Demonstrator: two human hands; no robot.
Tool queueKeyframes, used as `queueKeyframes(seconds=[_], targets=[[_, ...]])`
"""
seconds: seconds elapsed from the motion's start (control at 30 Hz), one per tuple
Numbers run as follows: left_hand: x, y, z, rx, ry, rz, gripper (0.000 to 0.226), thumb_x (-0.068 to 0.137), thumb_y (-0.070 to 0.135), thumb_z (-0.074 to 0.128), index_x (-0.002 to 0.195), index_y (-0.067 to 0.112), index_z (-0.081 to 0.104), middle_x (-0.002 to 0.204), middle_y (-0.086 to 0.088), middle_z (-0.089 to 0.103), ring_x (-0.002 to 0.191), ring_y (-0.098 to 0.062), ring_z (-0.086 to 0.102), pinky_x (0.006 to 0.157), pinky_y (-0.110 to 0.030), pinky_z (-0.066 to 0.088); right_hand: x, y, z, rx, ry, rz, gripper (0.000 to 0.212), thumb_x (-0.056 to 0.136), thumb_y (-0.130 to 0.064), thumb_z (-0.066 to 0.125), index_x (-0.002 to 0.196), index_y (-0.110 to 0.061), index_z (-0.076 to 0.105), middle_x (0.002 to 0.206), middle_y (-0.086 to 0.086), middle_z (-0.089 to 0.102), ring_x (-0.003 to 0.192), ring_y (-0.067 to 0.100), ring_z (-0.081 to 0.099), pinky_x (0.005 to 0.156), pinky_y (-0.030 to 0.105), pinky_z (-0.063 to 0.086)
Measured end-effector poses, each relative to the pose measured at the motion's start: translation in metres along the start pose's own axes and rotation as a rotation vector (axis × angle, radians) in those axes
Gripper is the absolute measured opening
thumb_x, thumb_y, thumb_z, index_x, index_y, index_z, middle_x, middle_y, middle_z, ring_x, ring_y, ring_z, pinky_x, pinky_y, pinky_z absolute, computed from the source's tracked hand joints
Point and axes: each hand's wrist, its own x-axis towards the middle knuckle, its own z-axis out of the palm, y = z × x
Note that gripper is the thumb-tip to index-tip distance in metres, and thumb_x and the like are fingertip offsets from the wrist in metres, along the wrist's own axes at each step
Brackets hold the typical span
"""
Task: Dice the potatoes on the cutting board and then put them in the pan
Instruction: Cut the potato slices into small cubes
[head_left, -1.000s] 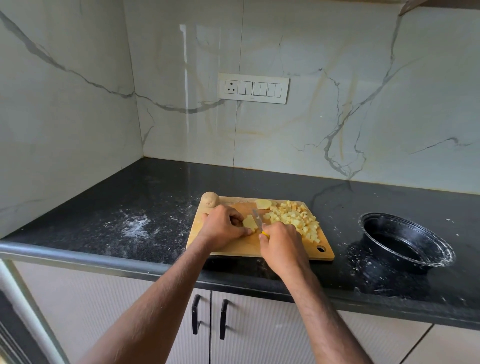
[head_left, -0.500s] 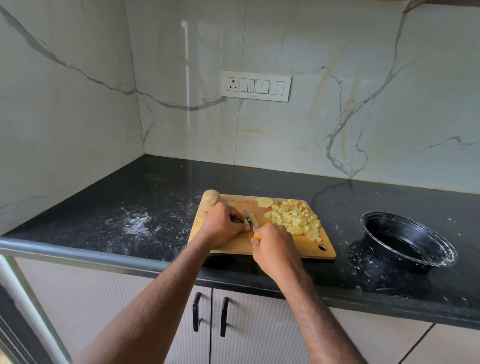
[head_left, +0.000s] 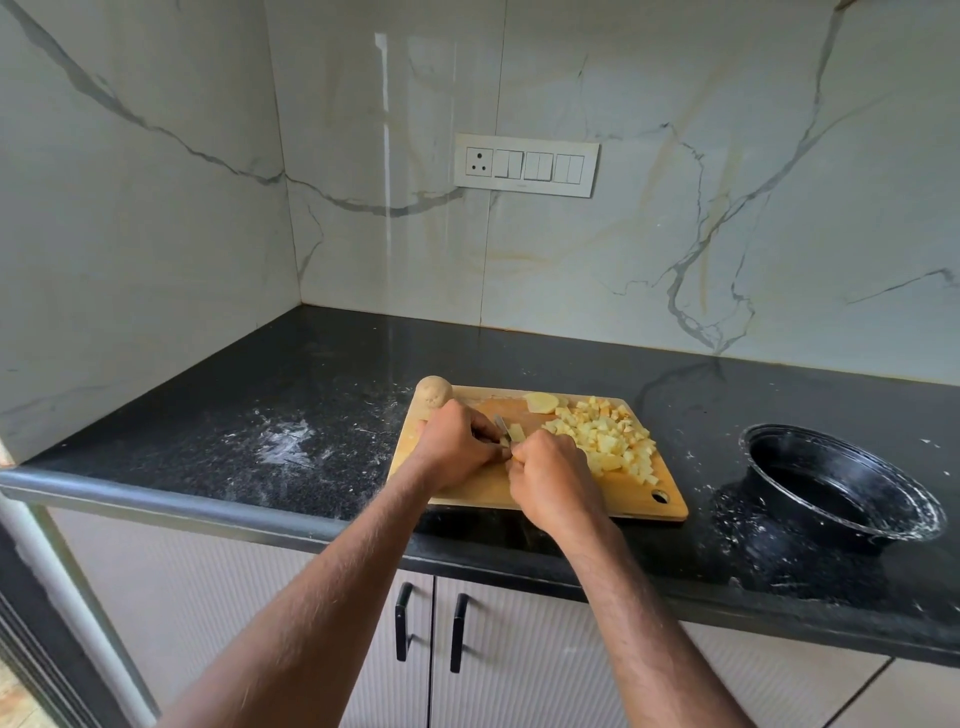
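My right hand (head_left: 553, 480) is curled tight around the knife (head_left: 502, 425), of which I see only a short stretch of blade poking up between my hands. My left hand (head_left: 453, 447) is bent over a potato piece (head_left: 516, 432), fingertips pinching it down on the cutting board (head_left: 483, 488) right against the blade. Both forearms reach in from the lower edge, meeting over the board's middle.

Just right of my hands lies the heap of diced potato (head_left: 605, 439), touching my right knuckles. A cut half (head_left: 541, 402) sits at the far edge, and a whole unpeeled potato (head_left: 434, 391) rests at the board's far left corner.

The board lies on a black speckled counter (head_left: 311, 379), smeared with white powder to the left. The black pan (head_left: 839, 486) stands well to the right, empty. Behind is a marble-look wall with a switch panel (head_left: 525, 165); below are pale cabinet doors (head_left: 363, 649).
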Motion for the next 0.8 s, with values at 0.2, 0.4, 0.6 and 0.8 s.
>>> queueKeyframes(seconds=[0.2, 0.4, 0.6, 0.8], targets=[[-0.005, 0.005, 0.001, 0.01, 0.048, -0.006, 0.017, 0.074, 0.027, 0.085, 0.089, 0.02, 0.08, 0.083, 0.012, 0.073, 0.082, -0.006, 0.066, 0.087, -0.038, 0.056, -0.004, 0.02, -0.007, 0.222, 0.185, 0.016, 0.021, 0.095, -0.019, 0.066, 0.077, -0.011, 0.074, 0.083, -0.003, 0.075, 0.042, 0.004, 0.05, 0.037, 0.015, 0.033], [-0.01, 0.015, 0.013, 0.197, 0.158, -0.023, 0.053, 0.067, 0.072, 0.07, 0.074, 0.019, 0.072, 0.074, 0.011, 0.068, 0.076, -0.012, 0.063, 0.082, -0.037, 0.048, -0.003, 0.043, -0.003, 0.13, 0.314, 0.022, 0.026, 0.095, -0.022, 0.066, 0.116, -0.009, 0.074, 0.102, 0.002, 0.077, 0.052, 0.001, 0.048, 0.047, 0.007, 0.031], [-0.014, 0.049, 0.029, 0.523, 0.202, -0.184, 0.051, 0.078, 0.071, 0.059, 0.093, 0.022, 0.063, 0.094, 0.004, 0.063, 0.1, -0.021, 0.057, 0.102, -0.055, 0.031, -0.005, 0.046, -0.004, 0.188, 0.328, 0.04, 0.028, 0.096, -0.022, 0.066, 0.122, -0.012, 0.071, 0.092, 0.0, 0.077, 0.045, -0.001, 0.044, 0.04, 0.011, 0.033], [0.007, 0.04, 0.013, 0.398, 0.044, -0.015, 0.025, 0.079, 0.038, 0.067, 0.098, 0.024, 0.075, 0.099, 0.007, 0.07, 0.105, -0.02, 0.06, 0.106, -0.05, 0.035, -0.007, 0.05, -0.005, 0.232, 0.32, 0.0, 0.022, 0.095, -0.021, 0.066, 0.114, -0.014, 0.075, 0.071, -0.007, 0.072, 0.042, 0.007, 0.047, 0.04, 0.014, 0.031]])
